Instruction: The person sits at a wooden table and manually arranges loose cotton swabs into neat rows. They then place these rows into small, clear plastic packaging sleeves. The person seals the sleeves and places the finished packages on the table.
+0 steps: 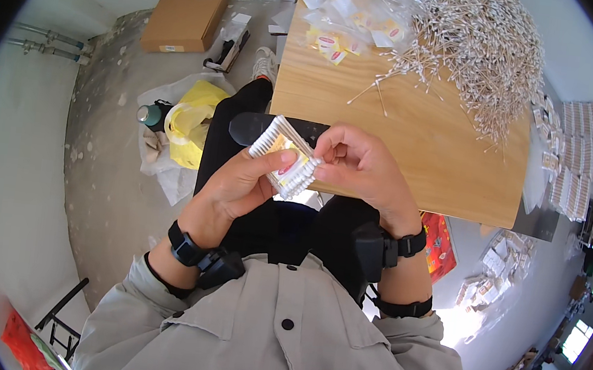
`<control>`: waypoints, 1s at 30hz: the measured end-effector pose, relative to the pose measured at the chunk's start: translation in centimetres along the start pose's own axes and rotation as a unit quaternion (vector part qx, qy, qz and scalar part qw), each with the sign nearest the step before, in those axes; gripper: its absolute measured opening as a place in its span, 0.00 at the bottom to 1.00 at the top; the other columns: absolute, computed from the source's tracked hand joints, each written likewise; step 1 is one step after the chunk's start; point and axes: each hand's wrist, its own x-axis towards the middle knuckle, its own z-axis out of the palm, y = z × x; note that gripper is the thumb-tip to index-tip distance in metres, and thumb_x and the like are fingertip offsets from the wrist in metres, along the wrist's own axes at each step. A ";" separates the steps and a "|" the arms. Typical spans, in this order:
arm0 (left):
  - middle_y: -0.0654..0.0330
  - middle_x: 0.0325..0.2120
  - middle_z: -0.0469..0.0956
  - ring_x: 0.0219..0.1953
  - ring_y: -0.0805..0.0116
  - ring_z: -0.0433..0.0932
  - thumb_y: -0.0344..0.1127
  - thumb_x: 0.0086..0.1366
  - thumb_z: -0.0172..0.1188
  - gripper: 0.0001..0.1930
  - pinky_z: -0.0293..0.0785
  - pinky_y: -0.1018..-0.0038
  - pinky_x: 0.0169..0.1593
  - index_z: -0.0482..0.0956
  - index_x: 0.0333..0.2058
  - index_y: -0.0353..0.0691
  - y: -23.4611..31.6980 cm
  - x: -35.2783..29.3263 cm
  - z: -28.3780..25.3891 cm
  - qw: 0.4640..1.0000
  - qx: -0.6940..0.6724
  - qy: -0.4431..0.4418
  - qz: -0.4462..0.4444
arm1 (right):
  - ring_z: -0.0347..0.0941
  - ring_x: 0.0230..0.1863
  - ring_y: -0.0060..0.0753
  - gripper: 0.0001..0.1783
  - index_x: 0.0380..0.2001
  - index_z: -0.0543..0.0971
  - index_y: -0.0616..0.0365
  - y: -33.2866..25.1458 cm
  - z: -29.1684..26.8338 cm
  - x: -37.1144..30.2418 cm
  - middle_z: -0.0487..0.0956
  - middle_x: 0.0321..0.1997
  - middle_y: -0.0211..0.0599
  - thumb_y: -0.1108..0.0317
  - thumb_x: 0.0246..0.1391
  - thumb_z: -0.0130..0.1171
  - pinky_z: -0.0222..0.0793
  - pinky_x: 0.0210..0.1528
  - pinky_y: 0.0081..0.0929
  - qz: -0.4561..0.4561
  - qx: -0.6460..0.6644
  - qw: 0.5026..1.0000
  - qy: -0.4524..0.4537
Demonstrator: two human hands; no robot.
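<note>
Over my lap, my left hand (239, 178) is closed round a pack of cotton swabs (285, 169). Its thumb lies flat across the pack's printed yellow and white card, and rows of white swab tips show along two of its edges. At the pack's right edge, my right hand (361, 167) pinches at the swab tips with thumb and forefinger, the other fingers curled in. Whether a single swab sits loose in that pinch is too small to tell. On the wooden table (390, 137) lies a big heap of loose cotton swabs (483, 53), with a few strays nearer me.
Clear plastic bags with printed cards (334, 43) lie at the table's far left. Stacked swab packs (578, 151) stand beyond its right side, with more packs (499, 270) lower down. On the floor at left are a cardboard box (183, 22), a yellow bag (190, 125) and a green-lidded bottle (149, 115).
</note>
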 end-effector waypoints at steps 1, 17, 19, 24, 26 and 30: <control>0.58 0.44 0.80 0.46 0.66 0.81 0.33 0.67 0.61 0.16 0.78 0.67 0.51 0.74 0.52 0.39 -0.3 0.2 -0.1 1.000 -0.005 -0.006 -0.001 | 0.70 0.36 0.14 0.11 0.39 0.77 0.59 0.0 0.0 -0.3 0.75 0.35 0.24 0.71 0.53 0.67 0.69 0.41 0.16 -0.005 -0.005 1.000 0.007; 0.58 0.44 0.81 0.45 0.70 0.81 0.34 0.67 0.61 0.13 0.79 0.73 0.48 0.77 0.49 0.37 -0.6 2.0 1.0 0.985 -0.030 0.100 0.139 | 0.65 0.27 0.15 0.07 0.31 0.80 0.57 1.4 4.2 -1.0 0.69 0.30 0.26 0.73 0.49 0.69 0.62 0.30 0.16 -0.138 -0.136 0.953 0.234; 0.60 0.43 0.81 0.45 0.71 0.81 0.34 0.67 0.61 0.13 0.79 0.74 0.47 0.77 0.48 0.37 -0.6 2.2 1.2 0.982 -0.007 0.101 0.162 | 0.64 0.27 0.15 0.07 0.32 0.80 0.57 2.0 4.9 -0.4 0.69 0.30 0.25 0.73 0.49 0.69 0.62 0.29 0.15 -0.114 -0.128 0.953 0.249; 0.60 0.43 0.81 0.44 0.71 0.81 0.35 0.68 0.60 0.13 0.78 0.73 0.49 0.77 0.48 0.38 -1.1 2.6 1.2 0.977 -0.008 0.111 0.183 | 0.65 0.28 0.12 0.06 0.31 0.79 0.59 2.6 4.8 -0.1 0.70 0.31 0.24 0.74 0.52 0.67 0.62 0.29 0.15 -0.090 -0.084 0.965 0.233; 0.59 0.45 0.81 0.46 0.70 0.80 0.37 0.69 0.58 0.14 0.78 0.71 0.49 0.74 0.51 0.39 -1.2 2.6 1.0 0.977 -0.020 0.111 0.178 | 0.66 0.29 0.13 0.06 0.32 0.78 0.59 2.9 3.9 -0.3 0.71 0.31 0.23 0.74 0.53 0.66 0.64 0.31 0.15 -0.063 0.031 0.974 0.216; 0.60 0.45 0.81 0.47 0.71 0.80 0.38 0.70 0.58 0.14 0.77 0.71 0.51 0.74 0.51 0.40 -1.4 2.8 1.2 0.975 -0.044 0.113 0.187 | 0.68 0.31 0.16 0.06 0.34 0.78 0.59 3.3 4.2 0.0 0.72 0.32 0.23 0.73 0.54 0.66 0.64 0.32 0.15 -0.089 0.087 0.965 0.233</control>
